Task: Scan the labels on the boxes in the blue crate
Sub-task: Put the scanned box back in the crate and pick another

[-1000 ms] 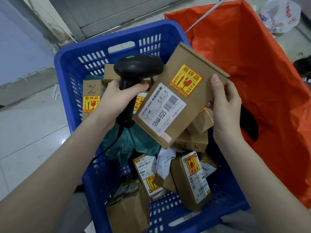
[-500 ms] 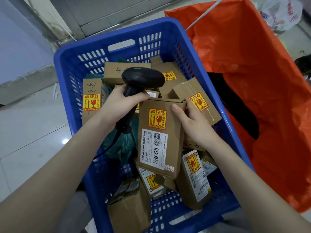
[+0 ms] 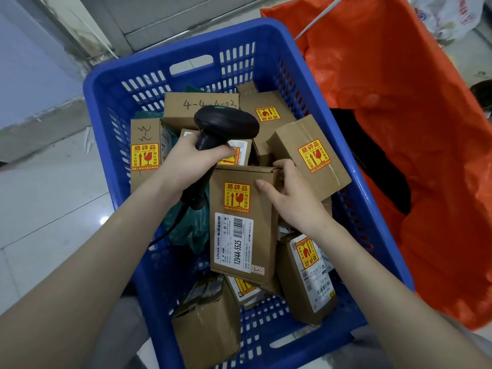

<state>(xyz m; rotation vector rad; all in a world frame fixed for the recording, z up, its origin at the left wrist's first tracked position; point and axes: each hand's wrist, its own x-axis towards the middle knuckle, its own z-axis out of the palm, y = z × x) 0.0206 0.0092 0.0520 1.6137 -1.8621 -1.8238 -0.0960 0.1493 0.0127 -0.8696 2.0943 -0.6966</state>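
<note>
Many cardboard boxes [image 3: 202,107] lie jumbled in the blue crate [image 3: 314,83], which stands on a pale tiled floor [image 3: 53,209] near a grey door frame [image 3: 117,25]. An orange bag [image 3: 399,89] gapes just beside the crate. The left hand [image 3: 186,163] grips a black scanner [image 3: 226,123] over the pile. The right hand [image 3: 290,198] holds the top corner of a labelled box [image 3: 239,262] lying on the others.

A pale tiled floor [image 3: 48,209] is carrying the blue crate [image 3: 306,83], with an orange bag [image 3: 399,102] sitting just right of that crate.
</note>
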